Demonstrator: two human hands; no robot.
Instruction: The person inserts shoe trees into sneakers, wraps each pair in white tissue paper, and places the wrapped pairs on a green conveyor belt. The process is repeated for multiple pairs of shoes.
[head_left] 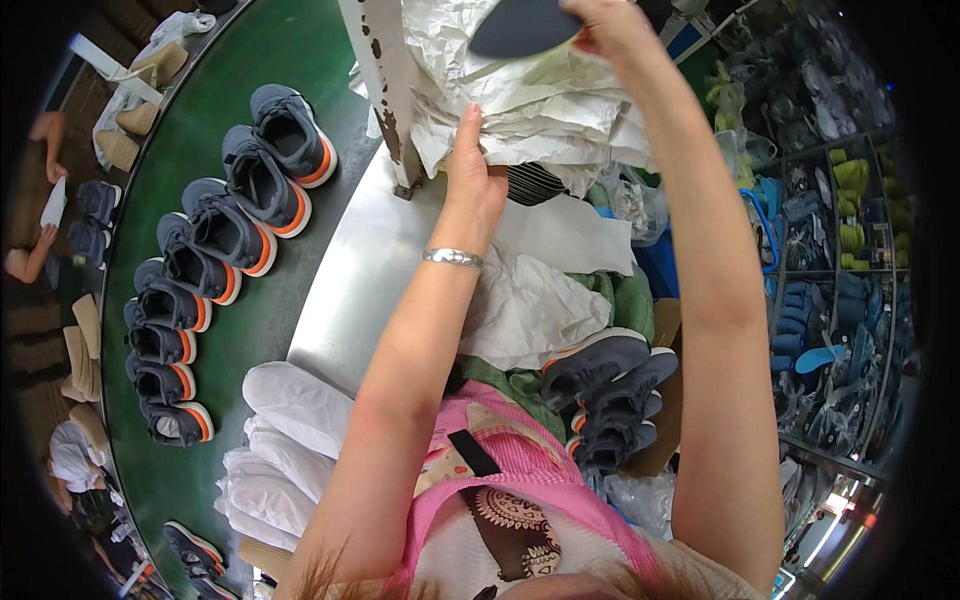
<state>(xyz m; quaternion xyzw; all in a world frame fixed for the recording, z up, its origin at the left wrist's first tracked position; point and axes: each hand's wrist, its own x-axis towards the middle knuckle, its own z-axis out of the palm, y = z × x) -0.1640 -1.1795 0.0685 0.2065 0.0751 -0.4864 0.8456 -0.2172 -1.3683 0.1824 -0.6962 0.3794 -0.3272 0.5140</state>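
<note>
At the top of the head view my right hand (606, 28) is closed on a dark grey, flat, rounded piece (525, 28), perhaps the end of an insole or shoe; its upper part is cut off by the picture edge. Beneath it spreads a pile of crumpled white paper (560, 125). My left hand (474, 180) grips the paper's near edge, thumb on top, with the other fingers mostly hidden. Next to that hand stands a white post (378, 90) with chipped paint. A striped dark item (530, 183) shows under the paper.
Grey shoes with orange-and-white soles (232, 232) line the green conveyor (330, 215) on my left. White wrapped forms (290, 430) lie on the metal ledge (350, 290). More shoes (610, 390) sit in a carton at right, beside a shelf rack (835, 270). Other people work across the conveyor.
</note>
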